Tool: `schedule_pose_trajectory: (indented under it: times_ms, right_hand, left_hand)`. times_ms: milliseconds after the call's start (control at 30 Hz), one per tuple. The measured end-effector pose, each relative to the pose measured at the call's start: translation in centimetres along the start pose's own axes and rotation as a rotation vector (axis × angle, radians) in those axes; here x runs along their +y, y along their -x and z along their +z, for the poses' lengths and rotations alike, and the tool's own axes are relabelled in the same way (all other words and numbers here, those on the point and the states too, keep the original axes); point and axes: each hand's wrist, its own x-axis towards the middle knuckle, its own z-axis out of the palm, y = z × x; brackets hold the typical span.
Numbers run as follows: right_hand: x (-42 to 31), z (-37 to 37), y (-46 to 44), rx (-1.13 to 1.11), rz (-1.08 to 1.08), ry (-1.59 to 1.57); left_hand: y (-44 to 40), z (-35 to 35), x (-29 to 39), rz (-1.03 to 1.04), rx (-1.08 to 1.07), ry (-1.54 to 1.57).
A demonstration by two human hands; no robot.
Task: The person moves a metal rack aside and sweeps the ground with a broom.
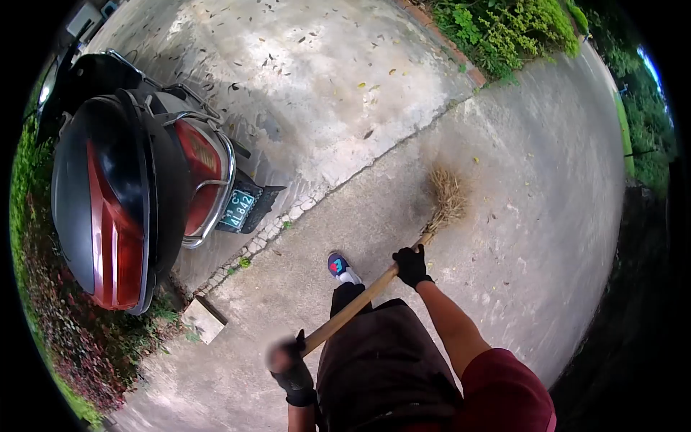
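Note:
A broom (350, 306) with a wooden handle and a straw head slants across the view in front of my body. My left hand (293, 371), in a black glove, is closed around the upper end of the handle; its fingertips look blurred. Lower down, close to the bristles, my right hand (412, 266) grips the same handle, also in a black glove. The straw head (448, 198) is at the concrete ground, ahead and to the right; whether it touches is unclear. Below the handle is one shoe (337, 264), dark with bright patches.
A parked scooter (216, 169) with a large black and red top box (108, 209) stands at the left. Dry leaves (288, 47) lie scattered on the paler concrete. A cracked seam (302, 205) crosses the ground. Bushes (511, 32) border the top right, and reddish plants (79, 338) the left.

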Motion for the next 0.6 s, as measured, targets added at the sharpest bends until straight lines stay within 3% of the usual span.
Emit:
schedule_pose_trajectory:
  times_ms: [67, 133, 233, 267, 333, 400, 467, 500, 533, 600]
  right_hand:
    - [7.1, -6.8, 0.2, -0.195, 0.078, 0.184]
    - [8.7, -11.2, -0.4, -0.154, 0.086, 0.25]
    - [5.9, -13.1, -4.8, -0.032, -0.071, 0.167]
    - [4.0, -13.3, -7.6, 0.051, -0.155, 0.081]
    - [-1.9, -14.8, -13.3, 0.092, -0.333, -0.125]
    - [-8.2, -14.2, -18.1, 0.097, -0.443, -0.262]
    - [-13.5, -13.4, -21.3, 0.117, -0.586, -0.372]
    - [-15.4, -11.8, -22.5, 0.151, -0.648, -0.49]
    - [-16.3, -11.2, -23.2, 0.207, -0.681, -0.527]
    - [-15.0, -11.6, -23.6, 0.108, -0.695, -0.495]
  left_hand:
    - [-1.5, 6.4, -0.4, -0.078, -0.26, 0.188]
    - [-3.2, 10.1, 0.8, -0.152, -0.179, 0.319]
    - [-4.8, 7.8, 2.4, -0.101, 0.036, 0.364]
    - [-5.9, 4.8, 2.6, 0.015, -0.167, 0.639]
    - [-5.8, 1.6, 6.1, 0.216, -0.025, 0.52]
    - [-3.4, 0.3, 10.0, 0.426, 0.435, -0.074]
    - [0.5, 5.5, 13.8, 0.473, 0.436, 0.608]
    - [1.1, -2.4, 11.2, 0.526, 0.503, -0.218]
    - [1.7, -10.2, 8.7, 0.593, 0.712, -1.002]
    - [1.3, -5.4, 9.3, 0.662, 0.676, -1.097]
